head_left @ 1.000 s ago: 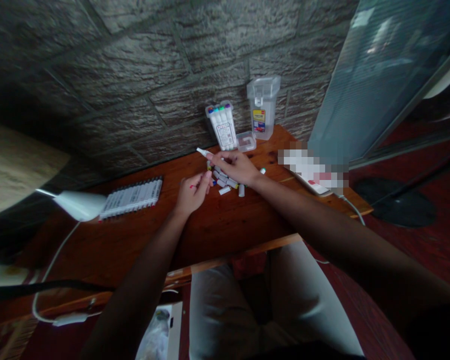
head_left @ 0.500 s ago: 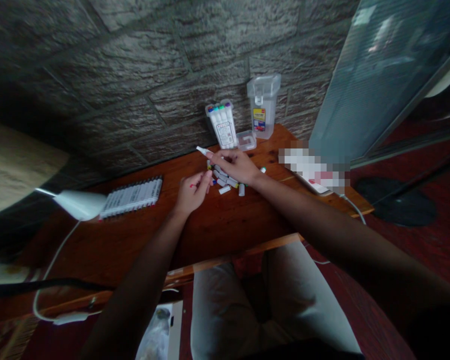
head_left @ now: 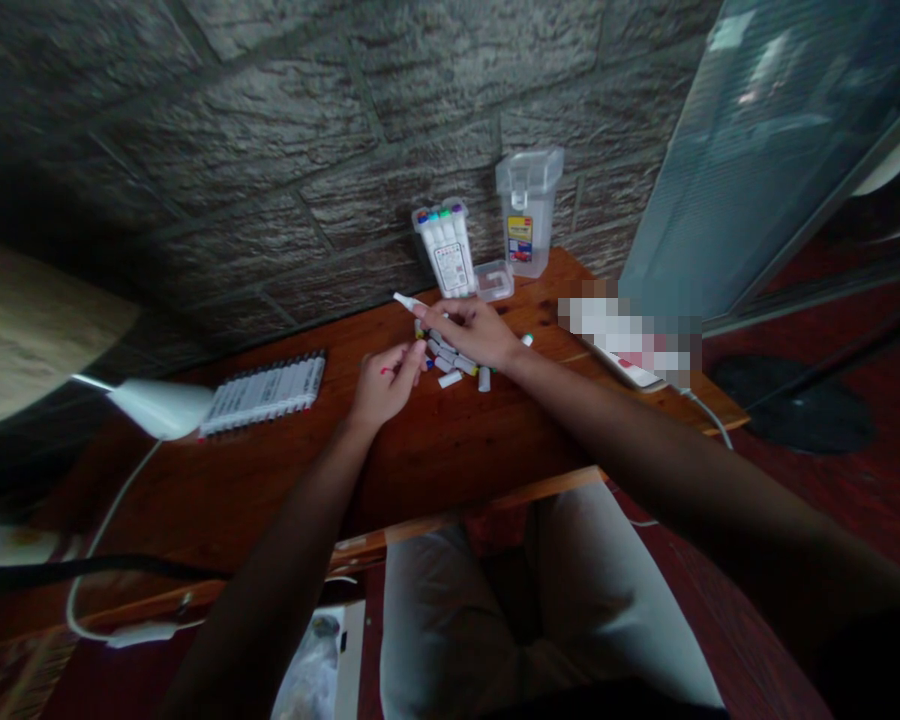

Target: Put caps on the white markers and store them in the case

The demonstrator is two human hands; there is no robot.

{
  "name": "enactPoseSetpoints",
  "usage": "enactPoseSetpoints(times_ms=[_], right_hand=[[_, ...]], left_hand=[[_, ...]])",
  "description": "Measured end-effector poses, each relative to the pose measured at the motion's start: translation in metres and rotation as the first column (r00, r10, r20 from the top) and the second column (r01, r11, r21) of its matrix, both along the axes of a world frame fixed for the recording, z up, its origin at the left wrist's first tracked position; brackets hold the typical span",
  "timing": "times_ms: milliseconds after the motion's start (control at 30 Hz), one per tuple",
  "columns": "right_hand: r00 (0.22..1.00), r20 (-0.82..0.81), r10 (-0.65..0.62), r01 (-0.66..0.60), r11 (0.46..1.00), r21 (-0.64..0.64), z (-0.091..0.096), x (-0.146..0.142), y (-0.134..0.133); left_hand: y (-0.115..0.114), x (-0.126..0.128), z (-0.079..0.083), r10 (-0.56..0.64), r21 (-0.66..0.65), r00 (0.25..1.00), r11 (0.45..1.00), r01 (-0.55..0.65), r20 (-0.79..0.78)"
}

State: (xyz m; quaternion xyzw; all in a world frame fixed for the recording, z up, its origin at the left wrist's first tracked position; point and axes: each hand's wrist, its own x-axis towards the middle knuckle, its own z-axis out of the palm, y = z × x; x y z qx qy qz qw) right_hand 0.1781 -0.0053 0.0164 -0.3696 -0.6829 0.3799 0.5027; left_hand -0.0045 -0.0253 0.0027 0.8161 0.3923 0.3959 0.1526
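My right hand (head_left: 480, 330) pinches a white marker (head_left: 405, 300), its tapered end pointing up and to the left past my fingertips. Just left of it, my left hand (head_left: 388, 380) is closed with the thumb against the curled fingers; what it holds, if anything, is hidden. A red mark shows on its back. Beneath and between both hands lies a small heap of marker caps (head_left: 456, 362), white and grey with some coloured ends. A loose white cap (head_left: 450, 380) is at the heap's near edge.
Behind stand a clear case of markers (head_left: 447, 250), a clear lid (head_left: 493, 282) and a tall clear box (head_left: 529, 220). At left lie a row of markers (head_left: 266, 392) and a white lamp part (head_left: 161, 408). A partly blurred white device (head_left: 622, 340) sits right, on the wooden table (head_left: 450, 450).
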Motion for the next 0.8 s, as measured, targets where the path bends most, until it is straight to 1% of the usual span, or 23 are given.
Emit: enactPoseSetpoints(times_ms=[167, 400, 600, 800], right_hand=[[1.0, 0.002, -0.014, 0.014, 0.999, -0.034, -0.0013, -0.0003, 0.0013], [1.0, 0.015, 0.004, -0.004, 1.0, -0.003, -0.0036, 0.0, 0.0034], [1.0, 0.02, -0.022, 0.022, 1.0, 0.002, -0.0024, 0.0003, 0.0032], [1.0, 0.001, 0.009, -0.009, 1.0, -0.002, -0.0045, -0.0003, 0.0043]], left_hand=[[0.0004, 0.0001, -0.0001, -0.003, 0.008, 1.0, 1.0, 0.003, -0.004], [0.0006, 0.0007, 0.0009, -0.007, 0.012, 1.0, 1.0, 0.008, -0.014], [0.0007, 0.0013, 0.0005, 0.0, 0.004, 1.0, 1.0, 0.0, -0.023], [-0.0004, 0.0017, 0.0013, -0.013, 0.018, 1.0, 1.0, 0.014, -0.013]])
